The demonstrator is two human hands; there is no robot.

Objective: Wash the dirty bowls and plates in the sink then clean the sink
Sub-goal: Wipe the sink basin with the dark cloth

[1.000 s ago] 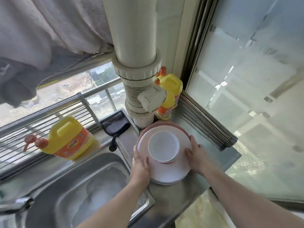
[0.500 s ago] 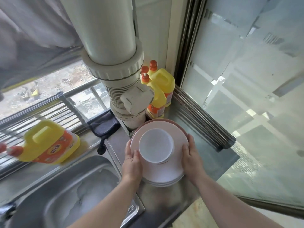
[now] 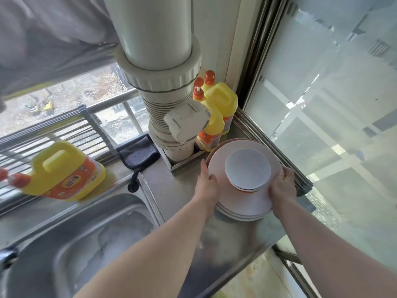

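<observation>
Both hands [image 3: 242, 186] have pushed the plate stack [image 3: 242, 203] toward the corner.

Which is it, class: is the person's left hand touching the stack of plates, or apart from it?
Touching. The head view shows the left hand against the left rim of the stack of plates, its thumb lying on the top plate, with no gap.

Stacked pale plates [image 3: 240, 201], upturned white bowls [image 3: 247, 168] on top, steel sink [image 3: 90, 250] left
</observation>
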